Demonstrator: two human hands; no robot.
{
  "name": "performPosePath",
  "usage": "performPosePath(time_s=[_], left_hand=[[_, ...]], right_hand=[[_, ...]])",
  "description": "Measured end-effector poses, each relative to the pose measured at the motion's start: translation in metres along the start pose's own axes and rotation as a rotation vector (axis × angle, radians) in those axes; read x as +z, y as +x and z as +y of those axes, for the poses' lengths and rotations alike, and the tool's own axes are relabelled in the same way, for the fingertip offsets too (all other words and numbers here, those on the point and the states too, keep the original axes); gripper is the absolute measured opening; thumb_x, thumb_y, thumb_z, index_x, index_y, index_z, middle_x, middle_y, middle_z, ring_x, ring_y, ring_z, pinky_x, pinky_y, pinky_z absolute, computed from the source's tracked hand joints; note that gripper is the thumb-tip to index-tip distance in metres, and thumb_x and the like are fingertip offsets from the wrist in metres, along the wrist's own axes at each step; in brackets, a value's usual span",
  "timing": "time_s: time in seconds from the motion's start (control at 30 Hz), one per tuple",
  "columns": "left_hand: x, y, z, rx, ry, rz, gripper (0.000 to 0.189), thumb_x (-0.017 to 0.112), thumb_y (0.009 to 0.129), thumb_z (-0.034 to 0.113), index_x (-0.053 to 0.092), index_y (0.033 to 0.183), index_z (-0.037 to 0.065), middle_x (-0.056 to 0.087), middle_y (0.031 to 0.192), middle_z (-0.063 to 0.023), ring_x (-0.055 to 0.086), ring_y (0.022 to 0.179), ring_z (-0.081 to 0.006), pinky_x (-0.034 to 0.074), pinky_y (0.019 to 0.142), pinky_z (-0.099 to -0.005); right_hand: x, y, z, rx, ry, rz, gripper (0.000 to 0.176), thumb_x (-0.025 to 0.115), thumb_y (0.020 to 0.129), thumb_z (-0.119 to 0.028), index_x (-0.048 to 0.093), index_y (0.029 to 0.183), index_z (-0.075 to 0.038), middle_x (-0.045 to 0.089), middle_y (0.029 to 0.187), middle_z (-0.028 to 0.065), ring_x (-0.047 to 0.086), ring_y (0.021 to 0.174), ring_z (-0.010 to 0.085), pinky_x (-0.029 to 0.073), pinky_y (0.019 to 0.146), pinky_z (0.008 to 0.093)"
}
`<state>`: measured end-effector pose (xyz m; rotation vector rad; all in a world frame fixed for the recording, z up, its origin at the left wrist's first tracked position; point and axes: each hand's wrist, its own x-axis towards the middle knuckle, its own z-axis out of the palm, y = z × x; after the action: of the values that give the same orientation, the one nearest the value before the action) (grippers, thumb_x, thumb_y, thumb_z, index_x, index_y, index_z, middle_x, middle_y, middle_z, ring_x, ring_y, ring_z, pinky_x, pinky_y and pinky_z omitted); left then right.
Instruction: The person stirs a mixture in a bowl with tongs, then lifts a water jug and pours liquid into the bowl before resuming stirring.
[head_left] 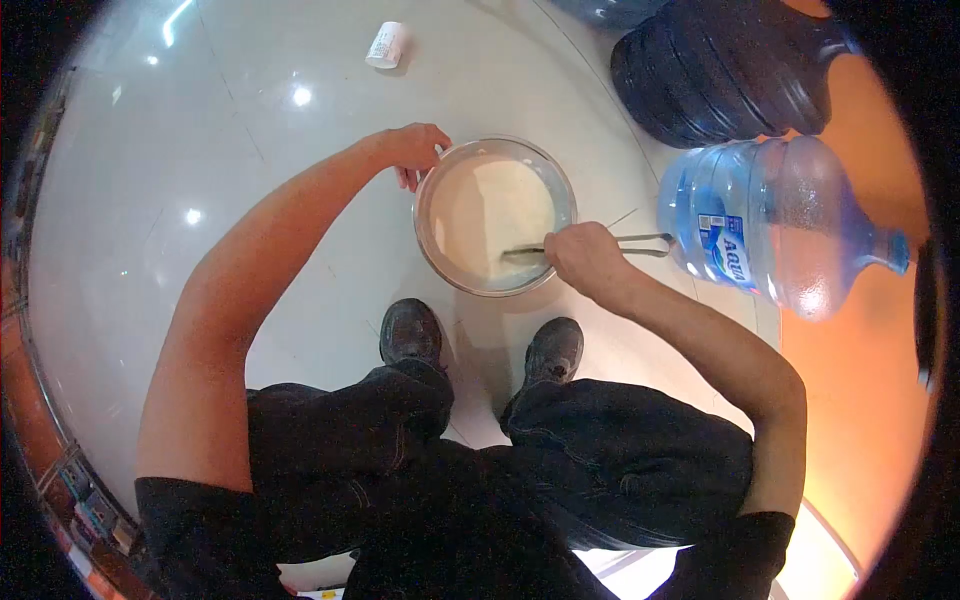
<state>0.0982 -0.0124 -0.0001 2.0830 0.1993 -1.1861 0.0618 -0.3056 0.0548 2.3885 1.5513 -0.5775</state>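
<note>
A round metal bowl (pixel 424 232) stands on the floor in front of my shoes. Pale cream-coloured liquid (pixel 500 205) fills much of it. At its upper left, my left hand (pixel 415 150) grips the rim, fingers curled against the outside. My right hand (pixel 588 262) is closed around metal tongs (pixel 645 244) at the bowl's right side. The looped end of the tongs sticks out to the right of my fist, while the other end dips into the liquid. The very tip is hidden under the surface.
A clear blue water jug (pixel 735 225) lies on its side at the right, with a dark jug (pixel 725 75) beyond it. A white cup (pixel 386 46) lies on the tiled floor (pixel 300 150) at the top. Shelved items (pixel 95 515) line the left edge.
</note>
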Motion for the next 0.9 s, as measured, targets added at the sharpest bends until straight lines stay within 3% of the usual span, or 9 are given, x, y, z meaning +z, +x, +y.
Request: performPosePath(time_s=[0.07, 0.5, 0.67, 0.9], left_hand=[[0.001, -0.003, 0.002, 0.0, 0.001, 0.015, 0.046, 0.057, 0.082, 0.016, 0.043, 0.125, 0.009, 0.064, 0.081, -0.0166, 0.064, 0.057, -0.0238, 0.056, 0.05, -0.0355], [-0.001, -0.005, 0.003, 0.0, -0.066, 0.003, 0.052, 0.058, 0.082, 0.017, 0.038, 0.128, 0.003, 0.063, 0.087, -0.0177, 0.065, 0.058, -0.0243, 0.056, 0.048, -0.0345], [-0.001, -0.01, 0.008, 0.006, -0.02, -0.002, 0.052, 0.058, 0.082, 0.018, 0.038, 0.128, 0.003, 0.064, 0.087, -0.0175, 0.065, 0.059, -0.0229, 0.056, 0.048, -0.033], [-0.002, -0.008, 0.001, 0.055, -0.032, -0.01, 0.048, 0.057, 0.082, 0.018, 0.043, 0.125, 0.003, 0.065, 0.081, -0.0155, 0.065, 0.057, -0.0219, 0.056, 0.048, -0.0322]], right_hand=[[0.004, 0.007, 0.007, -0.003, 0.058, 0.1, 0.012, 0.055, 0.069, -0.009, 0.065, 0.064, -0.006, 0.063, 0.064, 0.0135, 0.064, 0.062, 0.0272, 0.05, 0.053, 0.0365], [-0.031, 0.046, 0.03, 0.125, 0.064, 0.117, 0.015, 0.052, 0.073, -0.008, 0.064, 0.067, -0.003, 0.064, 0.071, 0.0165, 0.065, 0.07, 0.0274, 0.052, 0.061, 0.0362], [-0.049, 0.046, 0.032, 0.145, 0.11, 0.038, 0.014, 0.052, 0.072, -0.004, 0.065, 0.075, -0.002, 0.064, 0.074, 0.0178, 0.064, 0.073, 0.0291, 0.052, 0.065, 0.0385], [-0.027, 0.067, 0.045, 0.232, 0.191, -0.025, 0.014, 0.054, 0.068, -0.005, 0.065, 0.072, 0.002, 0.063, 0.073, 0.0217, 0.064, 0.073, 0.0315, 0.051, 0.065, 0.0401]])
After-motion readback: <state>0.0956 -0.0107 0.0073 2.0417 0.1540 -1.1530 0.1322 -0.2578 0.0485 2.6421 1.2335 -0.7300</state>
